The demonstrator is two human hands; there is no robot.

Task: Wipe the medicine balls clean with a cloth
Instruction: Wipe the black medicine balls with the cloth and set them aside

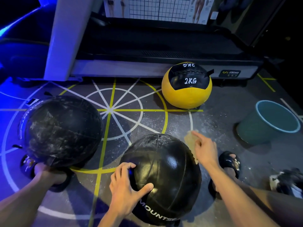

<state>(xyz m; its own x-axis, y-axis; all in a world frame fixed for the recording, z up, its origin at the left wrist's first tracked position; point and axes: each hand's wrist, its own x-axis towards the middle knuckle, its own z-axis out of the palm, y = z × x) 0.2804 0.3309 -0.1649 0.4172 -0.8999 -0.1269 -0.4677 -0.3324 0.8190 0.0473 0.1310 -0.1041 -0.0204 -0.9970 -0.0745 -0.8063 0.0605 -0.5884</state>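
Three medicine balls lay on the marked gym floor (147, 122). The glossy black leather ball (165, 177) nearest the person was the landmark; a dusty black ball (62, 130) sat to its left, a yellow-and-black 2KG ball (186, 86) beyond it, and one teal plastic bucket (268, 122) to its right. The left hand (127, 190) lay spread on the landmark ball, steadying it. The right hand (205, 149) pinched one tan cloth (191, 140) against its upper right side. Firm overlapping strokes towards the chalky top seam would probably clean best.

left hand (127, 185) rests on near black medicine ball (164, 176) | right hand (205, 150) holds tan cloth (191, 141) beside it | yellow 2KG ball (186, 89) farther back
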